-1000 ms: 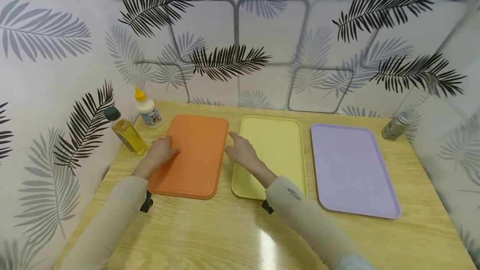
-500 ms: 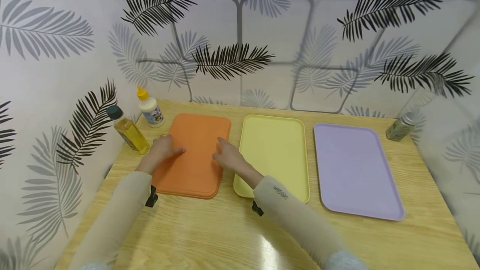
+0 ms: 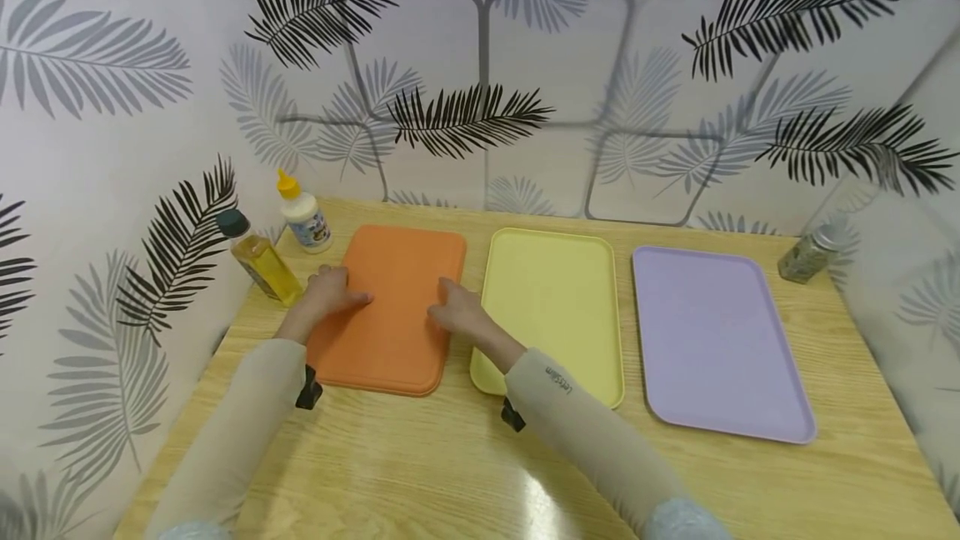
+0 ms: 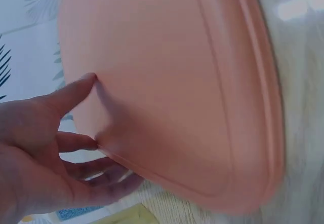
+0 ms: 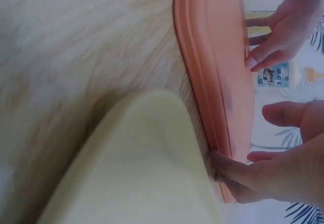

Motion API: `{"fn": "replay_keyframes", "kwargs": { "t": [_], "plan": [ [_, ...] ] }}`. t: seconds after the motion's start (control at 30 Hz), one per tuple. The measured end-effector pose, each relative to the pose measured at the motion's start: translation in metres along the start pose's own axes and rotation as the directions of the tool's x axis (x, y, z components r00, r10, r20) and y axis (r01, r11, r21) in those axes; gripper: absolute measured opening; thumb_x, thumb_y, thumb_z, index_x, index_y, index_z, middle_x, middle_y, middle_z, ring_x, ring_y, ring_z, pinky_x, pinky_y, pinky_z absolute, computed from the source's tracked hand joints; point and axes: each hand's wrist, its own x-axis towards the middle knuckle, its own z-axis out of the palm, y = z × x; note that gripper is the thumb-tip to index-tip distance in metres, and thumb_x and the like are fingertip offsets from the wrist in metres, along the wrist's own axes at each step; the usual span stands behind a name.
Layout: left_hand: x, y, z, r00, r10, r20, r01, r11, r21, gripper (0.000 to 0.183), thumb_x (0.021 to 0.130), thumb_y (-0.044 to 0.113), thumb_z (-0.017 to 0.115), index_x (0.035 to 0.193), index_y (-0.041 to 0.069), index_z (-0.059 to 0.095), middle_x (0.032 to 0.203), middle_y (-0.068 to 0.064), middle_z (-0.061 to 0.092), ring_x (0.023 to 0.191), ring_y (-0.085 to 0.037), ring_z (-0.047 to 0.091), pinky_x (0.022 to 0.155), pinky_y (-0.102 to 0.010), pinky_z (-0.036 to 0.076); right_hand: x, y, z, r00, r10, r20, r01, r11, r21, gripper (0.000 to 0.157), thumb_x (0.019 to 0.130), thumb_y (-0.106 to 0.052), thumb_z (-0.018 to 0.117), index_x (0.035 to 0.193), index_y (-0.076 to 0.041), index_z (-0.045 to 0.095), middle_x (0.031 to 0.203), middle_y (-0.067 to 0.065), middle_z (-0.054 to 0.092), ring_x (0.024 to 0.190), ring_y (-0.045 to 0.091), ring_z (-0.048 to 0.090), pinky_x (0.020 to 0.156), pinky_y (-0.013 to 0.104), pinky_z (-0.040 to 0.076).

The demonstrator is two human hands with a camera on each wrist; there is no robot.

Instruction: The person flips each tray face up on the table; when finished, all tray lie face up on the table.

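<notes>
An orange tray (image 3: 397, 315), lying bottom up, is between my two hands at the left of the table. My left hand (image 3: 327, 294) holds its left edge. In the left wrist view the thumb (image 4: 86, 86) touches the flat top, while the fingers lie along and past the rim. At the opposite edge is my right hand (image 3: 461, 312). The right wrist view shows its lower fingers (image 5: 233, 171) at the tray's rim, with the thumb raised apart from the surface.
A yellow tray (image 3: 551, 307) lies under my right forearm, and a purple tray (image 3: 720, 340) sits to its right. Beside my left hand stand a bottle of yellow liquid (image 3: 266, 267) and a glue bottle (image 3: 306, 219). A glass jar (image 3: 808, 255) stands at the far right.
My right hand has moved left from over the gap between the trays to the orange tray's right edge. The left hand stays at the left edge; the view has shifted slightly.
</notes>
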Motion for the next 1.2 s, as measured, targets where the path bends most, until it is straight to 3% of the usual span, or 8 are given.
{"fn": "replay_keyframes", "kwargs": {
  "t": [0.13,0.33,0.43,0.6,0.77,0.9,1.0,1.2],
  "plan": [
    [-0.001,0.005,-0.006,1.0,-0.004,0.015,0.005,0.999,-0.034,0.069,0.092,0.026,0.064,0.134,-0.021,0.036,0.13,-0.043,0.034,0.119,-0.057,0.034,0.098,-0.06,0.035,0.002,0.0,0.0,0.997,0.069,-0.038,-0.06,0.978,0.199,0.061,0.094,-0.013,0.054,0.149,-0.001,0.03,0.152,0.018,0.032,0.138,0.031,0.032,0.106,0.044,0.036],
    [-0.004,0.009,-0.008,1.0,0.0,0.012,0.001,0.999,-0.048,0.07,0.09,0.025,0.065,0.133,-0.021,0.037,0.127,-0.043,0.035,0.118,-0.058,0.035,0.098,-0.061,0.035,0.001,-0.001,-0.002,0.977,0.183,-0.107,-0.109,0.867,0.486,0.061,0.09,-0.013,0.059,0.146,-0.003,0.037,0.149,0.021,0.036,0.133,0.035,0.038,0.103,0.047,0.039],
    [-0.006,0.009,-0.007,1.0,-0.018,0.014,0.019,0.999,-0.049,0.074,0.091,0.032,0.066,0.134,-0.02,0.036,0.129,-0.042,0.035,0.119,-0.058,0.035,0.099,-0.061,0.035,-0.002,0.0,-0.005,0.971,0.213,-0.109,-0.116,0.817,0.564,0.062,0.089,-0.013,0.06,0.146,-0.004,0.037,0.147,0.021,0.037,0.134,0.037,0.037,0.104,0.05,0.038],
    [-0.008,0.008,-0.004,0.999,-0.042,0.013,0.043,0.994,-0.102,0.078,0.091,0.041,0.063,0.134,-0.019,0.038,0.134,-0.04,0.034,0.122,-0.057,0.035,0.101,-0.059,0.034,-0.005,-0.002,-0.013,0.971,0.211,-0.115,-0.104,0.799,0.592,0.066,0.088,-0.011,0.063,0.148,-0.006,0.035,0.146,0.019,0.039,0.127,0.034,0.043,0.1,0.047,0.04],
    [-0.009,0.006,-0.002,1.0,-0.022,-0.02,0.019,0.99,-0.137,0.075,0.093,0.043,0.06,0.133,-0.018,0.04,0.136,-0.039,0.036,0.123,-0.055,0.037,0.102,-0.058,0.035,-0.007,-0.009,-0.024,0.978,0.142,-0.156,-0.032,0.832,0.554,0.073,0.085,0.002,0.065,0.149,-0.003,0.031,0.139,0.026,0.044,0.113,0.034,0.054,0.091,0.047,0.049],
    [-0.009,0.005,0.001,0.999,0.012,-0.04,-0.016,0.993,-0.118,0.076,0.093,0.043,0.06,0.132,-0.019,0.042,0.133,-0.04,0.04,0.121,-0.054,0.041,0.1,-0.057,0.037,-0.007,-0.011,-0.031,0.98,0.056,-0.19,0.017,0.93,0.366,0.073,0.084,0.003,0.068,0.148,0.0,0.033,0.137,0.027,0.047,0.113,0.037,0.057,0.086,0.042,0.053],
    [-0.01,0.006,0.002,0.999,0.035,-0.038,-0.038,0.994,-0.104,0.079,0.094,0.044,0.059,0.135,-0.019,0.037,0.133,-0.043,0.036,0.121,-0.057,0.038,0.1,-0.06,0.035,-0.007,-0.011,-0.035,0.981,0.02,-0.191,0.028,0.969,0.245,0.071,0.084,-0.001,0.07,0.146,0.0,0.037,0.135,0.026,0.051,0.112,0.036,0.059,0.083,0.037,0.055],
    [-0.008,0.0,0.008,0.997,0.06,-0.043,-0.065,0.991,-0.114,0.085,0.095,0.048,0.055,0.143,-0.016,0.028,0.139,-0.043,0.031,0.127,-0.059,0.03,0.106,-0.061,0.029,-0.007,-0.012,-0.043,0.991,0.01,-0.131,0.036,0.938,0.346,0.066,0.084,0.007,0.068,0.143,0.005,0.039,0.12,0.03,0.059,0.093,0.034,0.068,0.079,0.04,0.056]
  ]
}}
